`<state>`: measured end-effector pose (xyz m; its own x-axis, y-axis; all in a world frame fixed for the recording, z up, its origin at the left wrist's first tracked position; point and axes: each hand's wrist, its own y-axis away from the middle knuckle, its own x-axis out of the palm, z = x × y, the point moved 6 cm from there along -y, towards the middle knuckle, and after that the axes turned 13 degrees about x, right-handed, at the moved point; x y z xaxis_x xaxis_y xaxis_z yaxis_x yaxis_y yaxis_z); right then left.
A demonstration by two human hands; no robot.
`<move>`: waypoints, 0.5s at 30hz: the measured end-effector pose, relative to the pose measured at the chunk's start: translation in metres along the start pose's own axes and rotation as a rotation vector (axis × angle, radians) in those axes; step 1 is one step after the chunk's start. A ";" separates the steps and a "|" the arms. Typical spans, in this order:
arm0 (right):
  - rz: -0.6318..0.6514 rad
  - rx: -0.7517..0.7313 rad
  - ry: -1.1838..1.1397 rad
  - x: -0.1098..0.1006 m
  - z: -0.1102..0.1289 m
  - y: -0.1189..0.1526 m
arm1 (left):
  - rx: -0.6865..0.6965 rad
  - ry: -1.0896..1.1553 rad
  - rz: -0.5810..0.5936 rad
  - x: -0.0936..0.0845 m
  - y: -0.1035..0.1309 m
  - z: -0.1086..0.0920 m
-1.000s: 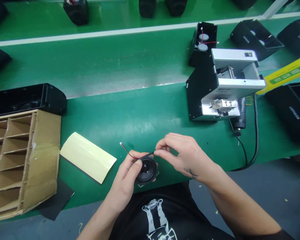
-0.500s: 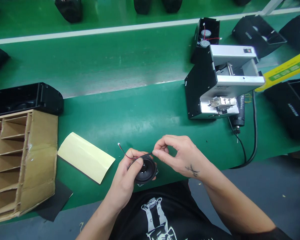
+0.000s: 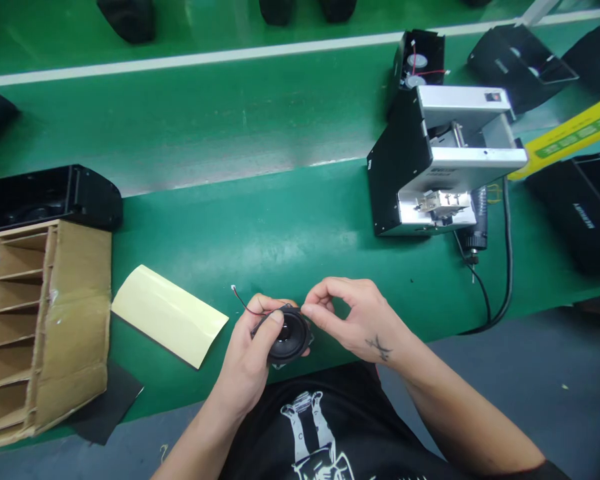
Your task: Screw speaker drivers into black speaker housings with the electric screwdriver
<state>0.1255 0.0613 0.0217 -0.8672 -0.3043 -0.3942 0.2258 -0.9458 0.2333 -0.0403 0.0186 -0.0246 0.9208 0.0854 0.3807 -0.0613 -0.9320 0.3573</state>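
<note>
My left hand (image 3: 249, 353) grips a small round black speaker (image 3: 294, 339), cone facing up, with the thumb on its rim. A thin wire (image 3: 244, 305) with a white plug sticks out past the fingers to the left. Along the speaker's upper edge lies a narrow black strip (image 3: 295, 309); its right end is pinched between thumb and forefinger of my right hand (image 3: 355, 317). The speaker's underside is hidden by my fingers. Left of my hands, a pale yellow backing sheet (image 3: 170, 317) rests on the green bench (image 3: 260, 233).
A cardboard box with dividers (image 3: 75, 320) stands at left, a black sheet (image 3: 111, 403) by its corner and a black housing (image 3: 95, 200) behind it. At right are a silver and black machine (image 3: 460, 157), an electric screwdriver (image 3: 475, 230), a cable (image 3: 509, 267) and black speaker cases (image 3: 575, 213).
My right hand has come slightly down and left towards the speaker, and less of the black strip spans between the hands. My left hand still holds the speaker; the view has shifted a little.
</note>
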 end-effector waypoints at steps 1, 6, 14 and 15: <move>-0.006 0.006 -0.007 0.001 0.000 0.000 | 0.007 0.002 0.000 0.001 0.000 0.000; -0.041 0.040 -0.039 0.005 -0.001 0.001 | 0.045 0.011 -0.014 0.004 -0.003 -0.003; -0.049 0.073 -0.114 0.011 -0.006 0.003 | 0.091 0.023 -0.052 0.002 -0.005 0.002; -0.045 0.077 -0.132 0.011 -0.008 0.004 | 0.095 0.016 -0.055 0.001 -0.005 0.002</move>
<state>0.1202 0.0535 0.0115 -0.9276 -0.2397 -0.2866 0.1554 -0.9451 0.2875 -0.0380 0.0229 -0.0280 0.9153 0.1421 0.3769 0.0264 -0.9549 0.2958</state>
